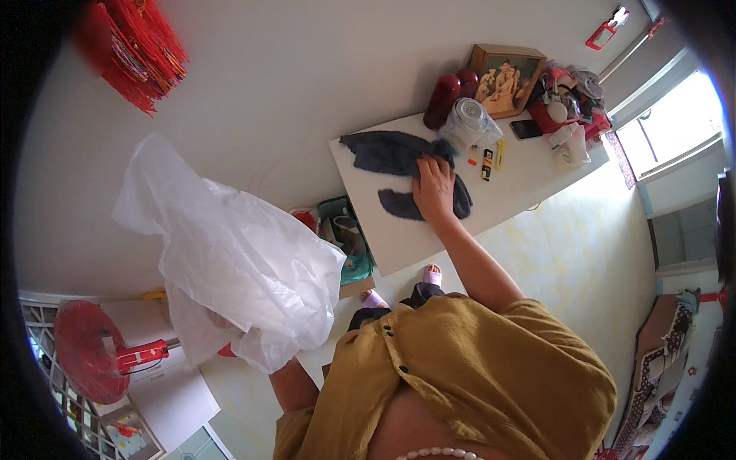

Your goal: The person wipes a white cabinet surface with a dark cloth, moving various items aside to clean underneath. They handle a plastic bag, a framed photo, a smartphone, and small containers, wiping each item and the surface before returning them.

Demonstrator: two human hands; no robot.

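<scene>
A large translucent white plastic bag (253, 264) billows on the left, held up off the floor. My left forearm runs behind it, and my left hand (223, 323) shows only faintly through the plastic, its fingers hidden. On a white tabletop (397, 247), my right hand (435, 187) grips a dark grey fuzzy cloth item (385, 150) from above. One long part of this cloth spreads toward the wall; another strip (399, 204) curves toward me.
Behind the cloth stand a bagged roll (471, 118), dark red bottles (443, 100) and a framed picture (509, 80). A phone (526, 129), a yellow razor (501, 154) and a small black-and-yellow package (487, 165) lie rightward. A teal bin (348, 241) sits beside the table; a red fan (92, 351) stands left.
</scene>
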